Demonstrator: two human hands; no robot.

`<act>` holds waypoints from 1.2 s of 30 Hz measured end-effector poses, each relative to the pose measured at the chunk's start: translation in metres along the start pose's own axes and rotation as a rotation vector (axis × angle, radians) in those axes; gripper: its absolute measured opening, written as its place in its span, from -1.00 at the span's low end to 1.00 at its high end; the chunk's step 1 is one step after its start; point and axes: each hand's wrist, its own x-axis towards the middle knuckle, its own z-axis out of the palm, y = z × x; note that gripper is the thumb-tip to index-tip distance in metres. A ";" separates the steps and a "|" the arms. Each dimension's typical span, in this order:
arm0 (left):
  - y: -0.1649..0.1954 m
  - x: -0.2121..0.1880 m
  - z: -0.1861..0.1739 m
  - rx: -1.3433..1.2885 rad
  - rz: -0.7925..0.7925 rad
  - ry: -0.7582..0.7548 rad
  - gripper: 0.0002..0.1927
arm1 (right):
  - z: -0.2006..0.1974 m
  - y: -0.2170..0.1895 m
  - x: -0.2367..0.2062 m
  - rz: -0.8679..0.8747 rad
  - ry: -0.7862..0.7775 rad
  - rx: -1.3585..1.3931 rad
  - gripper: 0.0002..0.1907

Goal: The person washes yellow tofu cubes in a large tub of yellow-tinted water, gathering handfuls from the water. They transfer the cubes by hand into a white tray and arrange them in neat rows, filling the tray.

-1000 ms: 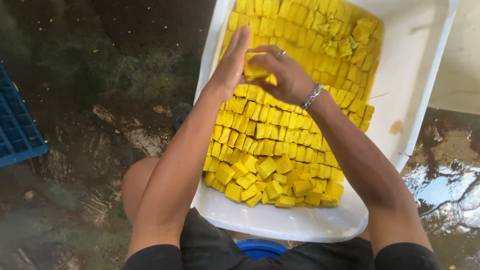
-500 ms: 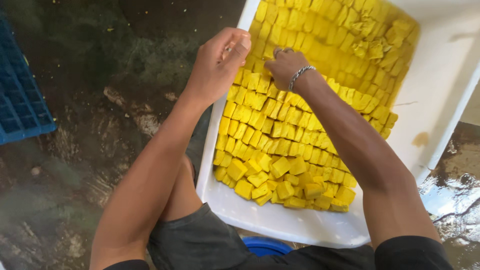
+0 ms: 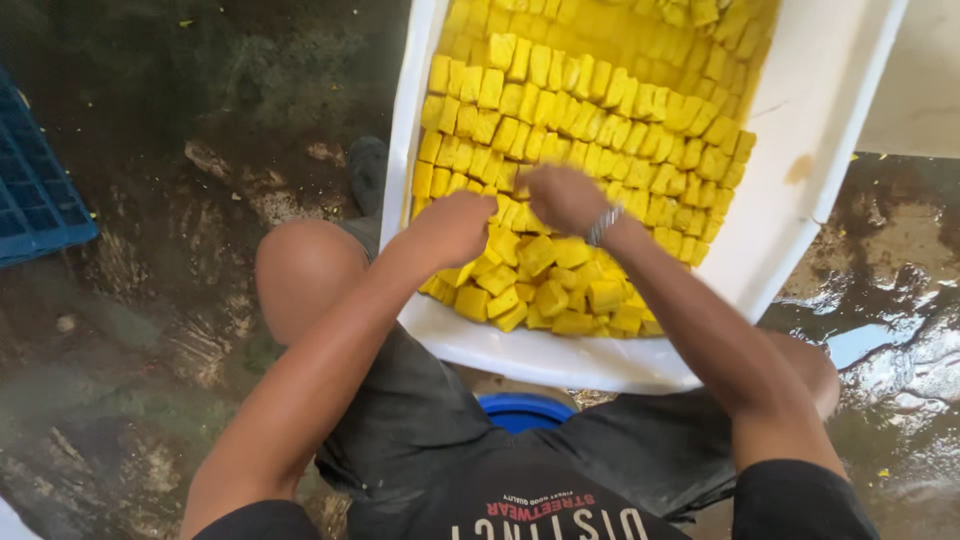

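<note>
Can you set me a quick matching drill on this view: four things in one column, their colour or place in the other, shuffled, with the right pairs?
Things:
1. cubes
2. tub
3. crate
4. bracelet

Descriptions:
A. blue, at the left edge
B. on the right wrist
C. yellow, packed in rows
D. white, holding the cubes

Pairs: 1-C, 2-D, 3-A, 4-B

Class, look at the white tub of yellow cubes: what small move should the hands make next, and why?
Probably pick up a few loose yellow cubes from the jumbled heap at the near end of the white tub and line them up beside the neat rows. The left hand and right hand are already over that heap.
</note>
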 end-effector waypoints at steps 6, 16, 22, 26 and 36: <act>-0.019 -0.016 0.076 0.295 -0.107 -0.097 -0.51 | 0.036 -0.036 -0.091 0.028 -0.113 -0.241 -0.50; -0.031 -0.029 0.095 0.438 -0.226 -0.090 -0.67 | 0.004 0.039 -0.156 0.332 0.267 0.307 -0.53; -0.014 -0.036 0.064 0.391 -0.153 -0.216 -0.76 | 0.053 0.040 -0.215 0.564 0.427 0.188 -0.50; -0.008 -0.039 0.042 0.395 -0.089 -0.231 -0.76 | 0.087 0.023 -0.209 0.490 0.463 -0.013 -0.38; 0.007 -0.018 0.069 0.358 0.064 -0.175 -0.73 | 0.088 -0.001 -0.193 0.534 0.346 -0.093 -0.45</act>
